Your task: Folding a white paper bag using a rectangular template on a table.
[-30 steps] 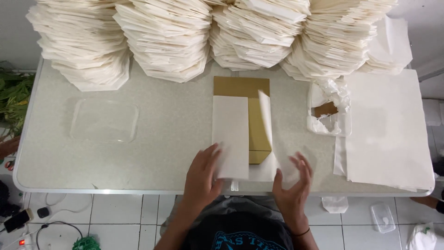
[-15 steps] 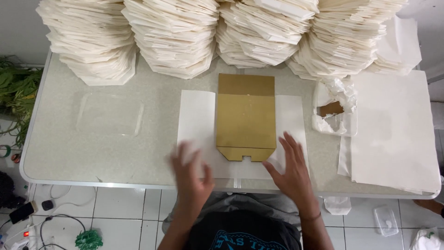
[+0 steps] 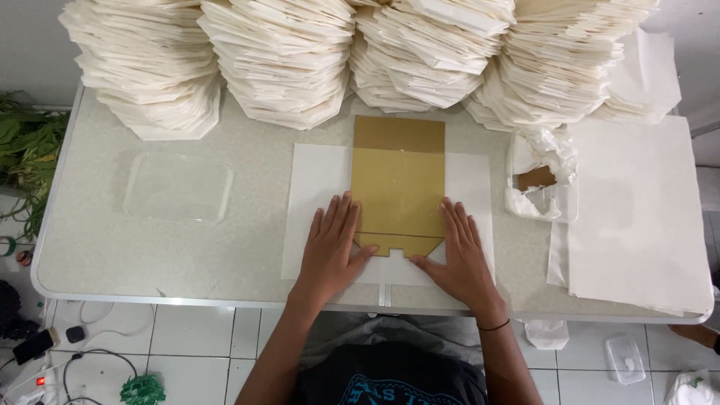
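Note:
A white paper sheet (image 3: 319, 180) lies spread flat on the speckled table (image 3: 150, 247). On its middle rests a brown cardboard template (image 3: 399, 180) with a notched near end. My left hand (image 3: 330, 251) presses flat on the sheet at the template's lower left corner, fingers spread. My right hand (image 3: 459, 259) presses flat at the lower right corner, thumb under the template's near edge. Neither hand grips anything.
Tall stacks of folded white paper (image 3: 277, 52) line the table's far edge. A clear plastic lid (image 3: 178, 187) lies at the left. A stack of white sheets (image 3: 637, 217) and a crumpled plastic bag (image 3: 544, 176) sit at the right. Green leaves (image 3: 19, 150) lie beside the table.
The sheet's two side flaps, folded over the template a second ago, have been opened out flat. Both hands have moved inward and now press beside the template's near end.

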